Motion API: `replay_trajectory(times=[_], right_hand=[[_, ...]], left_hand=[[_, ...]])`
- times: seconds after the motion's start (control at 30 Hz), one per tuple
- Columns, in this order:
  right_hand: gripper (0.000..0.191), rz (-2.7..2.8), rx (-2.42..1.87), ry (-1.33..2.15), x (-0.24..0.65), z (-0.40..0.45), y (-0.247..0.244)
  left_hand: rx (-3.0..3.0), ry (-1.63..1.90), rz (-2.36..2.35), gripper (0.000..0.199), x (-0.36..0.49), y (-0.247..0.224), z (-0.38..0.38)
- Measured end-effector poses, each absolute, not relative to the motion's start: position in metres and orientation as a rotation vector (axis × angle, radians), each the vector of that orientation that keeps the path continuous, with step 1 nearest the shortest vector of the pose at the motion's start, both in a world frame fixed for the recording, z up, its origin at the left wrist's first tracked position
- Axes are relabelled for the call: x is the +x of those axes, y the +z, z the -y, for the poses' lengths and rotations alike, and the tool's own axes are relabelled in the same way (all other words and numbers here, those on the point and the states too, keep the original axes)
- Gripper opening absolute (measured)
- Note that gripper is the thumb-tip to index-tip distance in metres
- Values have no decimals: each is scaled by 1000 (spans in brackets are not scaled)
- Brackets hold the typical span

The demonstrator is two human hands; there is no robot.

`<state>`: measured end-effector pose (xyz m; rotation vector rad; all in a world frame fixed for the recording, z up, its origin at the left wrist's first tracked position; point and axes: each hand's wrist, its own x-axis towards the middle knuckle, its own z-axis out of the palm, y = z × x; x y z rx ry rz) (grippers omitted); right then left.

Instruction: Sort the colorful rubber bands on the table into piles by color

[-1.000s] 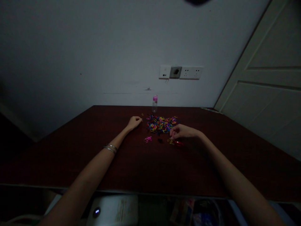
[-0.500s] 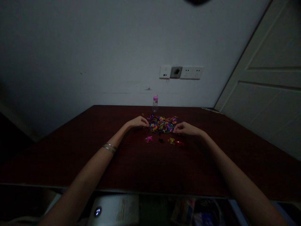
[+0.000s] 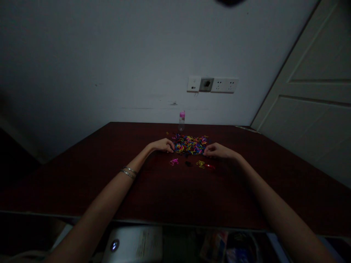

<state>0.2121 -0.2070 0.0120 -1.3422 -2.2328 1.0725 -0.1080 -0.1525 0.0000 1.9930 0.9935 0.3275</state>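
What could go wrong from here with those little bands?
1. The right hand is close to both the mixed pile of bands and the small yellow group; a stray drag might mix them.
2. The yellow group lies right beside the red item, so they could get jumbled.
3. The pink-topped clear bottle behind the pile might tip if bumped.

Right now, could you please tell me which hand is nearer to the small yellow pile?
Right. The right hand is just beyond the small yellow pile, slightly to its right; the left hand is farther off, at the left edge of the multicoloured pile.
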Motion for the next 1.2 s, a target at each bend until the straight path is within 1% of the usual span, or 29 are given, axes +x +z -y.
replay_trajectory(times=[0.23, 0.43, 0.6, 0.73, 0.8, 0.93, 1.0, 1.1, 1.2], right_hand=[[33, 2218, -1356, 1091, 214, 203, 9], [34, 2211, -1359, 1036, 214, 202, 7], [34, 2182, -1347, 1052, 213, 202, 8], [34, 2174, -1330, 998, 210, 201, 6], [31, 2182, -1302, 898, 207, 201, 5], [21, 2280, -1269, 523, 201, 201, 5], [21, 2338, -1225, 369, 197, 202, 5], [23, 2381, -1130, 225, 190, 205, 2], [23, 2411, -1056, 162, 183, 207, -1]], left_hand=[[1942, 335, -1052, 23, -105, 0, 156], [1973, 355, -1073, 16, -103, 2, 157], [2016, 378, -986, 15, -93, 16, 167], [2048, 335, -869, 14, -73, 26, 181], [2069, 297, -832, 14, -62, 27, 188], [2111, 197, -795, 13, -45, 23, 202], [2130, 158, -782, 12, -42, 21, 206], [2160, 133, -766, 13, -41, 18, 207], [2166, 141, -760, 18, -43, 17, 206]])
